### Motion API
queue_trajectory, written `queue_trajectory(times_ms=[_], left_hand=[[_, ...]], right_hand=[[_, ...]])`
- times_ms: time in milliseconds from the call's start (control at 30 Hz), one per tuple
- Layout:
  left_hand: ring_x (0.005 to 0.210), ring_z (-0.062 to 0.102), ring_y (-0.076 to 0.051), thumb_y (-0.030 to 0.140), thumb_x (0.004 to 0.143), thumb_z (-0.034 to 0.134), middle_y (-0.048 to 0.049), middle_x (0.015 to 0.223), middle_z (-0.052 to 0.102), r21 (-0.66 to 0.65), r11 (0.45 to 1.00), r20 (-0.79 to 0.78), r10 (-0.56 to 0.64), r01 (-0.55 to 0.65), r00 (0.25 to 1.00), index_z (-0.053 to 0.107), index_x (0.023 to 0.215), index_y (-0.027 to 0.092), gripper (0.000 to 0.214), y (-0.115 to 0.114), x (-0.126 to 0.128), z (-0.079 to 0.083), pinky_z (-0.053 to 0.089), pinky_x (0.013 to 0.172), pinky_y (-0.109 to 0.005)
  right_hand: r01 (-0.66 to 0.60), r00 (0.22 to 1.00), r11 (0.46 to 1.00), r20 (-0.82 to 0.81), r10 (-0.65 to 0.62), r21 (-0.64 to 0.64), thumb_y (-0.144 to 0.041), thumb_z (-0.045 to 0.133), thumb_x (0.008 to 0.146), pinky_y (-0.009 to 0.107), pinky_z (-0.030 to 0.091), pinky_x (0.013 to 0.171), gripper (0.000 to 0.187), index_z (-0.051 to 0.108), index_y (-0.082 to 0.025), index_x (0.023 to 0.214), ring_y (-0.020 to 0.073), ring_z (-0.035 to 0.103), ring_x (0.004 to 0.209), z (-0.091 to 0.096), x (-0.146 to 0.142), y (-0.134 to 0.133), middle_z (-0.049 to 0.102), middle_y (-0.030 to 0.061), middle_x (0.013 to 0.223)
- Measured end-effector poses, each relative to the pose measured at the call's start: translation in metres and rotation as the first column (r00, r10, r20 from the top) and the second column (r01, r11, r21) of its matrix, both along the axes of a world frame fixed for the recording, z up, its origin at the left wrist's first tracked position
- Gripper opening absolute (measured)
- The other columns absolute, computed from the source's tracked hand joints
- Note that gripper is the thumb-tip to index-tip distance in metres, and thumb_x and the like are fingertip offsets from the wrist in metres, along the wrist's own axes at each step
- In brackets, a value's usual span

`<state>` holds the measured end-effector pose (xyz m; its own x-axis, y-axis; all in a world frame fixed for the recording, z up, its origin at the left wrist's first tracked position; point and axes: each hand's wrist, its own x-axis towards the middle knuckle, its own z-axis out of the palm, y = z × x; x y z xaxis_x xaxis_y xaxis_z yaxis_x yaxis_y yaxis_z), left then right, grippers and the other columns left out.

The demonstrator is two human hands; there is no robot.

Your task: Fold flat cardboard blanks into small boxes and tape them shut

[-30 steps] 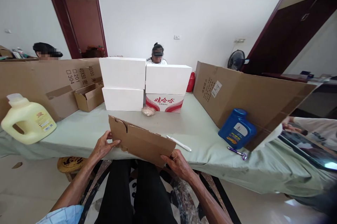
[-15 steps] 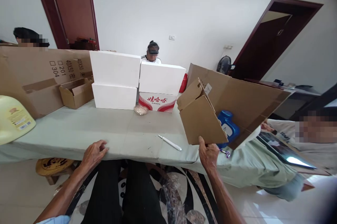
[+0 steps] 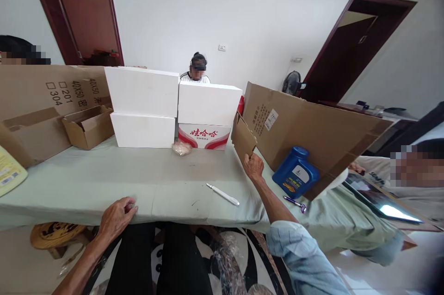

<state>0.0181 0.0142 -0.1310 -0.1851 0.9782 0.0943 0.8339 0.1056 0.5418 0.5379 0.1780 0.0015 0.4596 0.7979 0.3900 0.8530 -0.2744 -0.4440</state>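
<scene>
My right hand (image 3: 254, 165) grips the lower edge of a small brown cardboard box (image 3: 243, 139), held tilted at the right end of the white boxes. Its fingers are partly hidden. My left hand (image 3: 118, 215) rests at the table's front edge, loosely curled with the thumb apart, and nothing shows in it. A white pen-like tool (image 3: 222, 194) lies on the green cloth between my hands. Beside my right forearm are a blue plastic bottle (image 3: 296, 172) and a purple pen-like item (image 3: 295, 204).
Stacked white boxes (image 3: 144, 91) and a red-and-white carton (image 3: 204, 136) line the table's back. A large cardboard sheet (image 3: 312, 119) leans at right. An open cardboard box (image 3: 89, 126) and a yellow jug (image 3: 10, 172) stand left. Other people sit around the table.
My right hand has carried the cardboard box away from me and to the left, uncovering the blue bottle. My left hand stays at the table edge. The view has shifted slightly.
</scene>
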Motion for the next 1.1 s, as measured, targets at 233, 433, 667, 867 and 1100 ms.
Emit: queue_trajectory(times_ms=[233,433,667,867,1100], left_hand=[[0.089,0.078,-0.027,0.051,0.084,0.056,-0.0023,0.089,0.081,0.018,1.000,0.027,0.024,-0.025,0.999,0.075,0.096,0.028,0.032,-0.002,0.000,-0.005,0.057,0.079,-0.033],[0.088,0.077,-0.028,0.057,0.084,0.053,-0.0046,0.092,0.081,0.043,0.998,0.042,0.037,-0.039,0.998,0.077,0.099,0.028,0.040,-0.005,0.000,-0.011,0.058,0.080,-0.037],[0.086,0.076,-0.028,0.058,0.084,0.053,-0.0058,0.091,0.079,0.066,0.997,0.047,0.024,-0.027,0.999,0.077,0.099,0.027,0.043,-0.005,-0.001,-0.012,0.058,0.078,-0.037],[0.084,0.075,-0.026,0.058,0.084,0.051,-0.0058,0.088,0.078,0.086,0.996,0.049,0.002,-0.007,0.999,0.077,0.096,0.025,0.044,-0.005,0.002,-0.007,0.058,0.076,-0.035],[0.084,0.076,-0.026,0.056,0.084,0.051,-0.0061,0.089,0.080,0.070,0.998,0.045,0.002,-0.006,0.999,0.078,0.097,0.025,0.043,-0.006,0.002,-0.003,0.058,0.077,-0.034]], right_hand=[[0.018,1.000,0.996,0.006,-0.017,-0.091,-0.033,0.057,0.114,0.039,0.053,0.097,0.030,0.074,-0.012,0.126,0.0265,0.071,0.112,0.015,-0.006,0.061,0.075,0.0170,0.123],[0.017,1.000,0.986,-0.008,-0.018,-0.169,-0.044,0.071,0.109,0.049,0.059,0.104,0.033,0.072,-0.016,0.126,0.0266,0.070,0.116,-0.002,-0.004,0.081,0.071,0.0112,0.131],[-0.031,0.999,0.984,-0.019,0.028,-0.173,-0.041,0.065,0.112,0.051,0.056,0.109,0.035,0.069,-0.017,0.136,0.0284,0.068,0.124,-0.006,0.008,0.090,0.070,0.0120,0.137],[-0.051,0.998,0.979,-0.041,0.044,-0.199,-0.039,0.059,0.113,0.050,0.052,0.113,0.045,0.061,-0.016,0.152,0.0310,0.065,0.132,-0.015,0.014,0.092,0.067,0.0158,0.145],[-0.030,0.999,0.973,-0.042,0.021,-0.230,-0.044,0.054,0.109,0.042,0.049,0.109,0.056,0.056,-0.019,0.159,0.0349,0.063,0.136,-0.031,0.023,0.081,0.067,0.0176,0.146]])
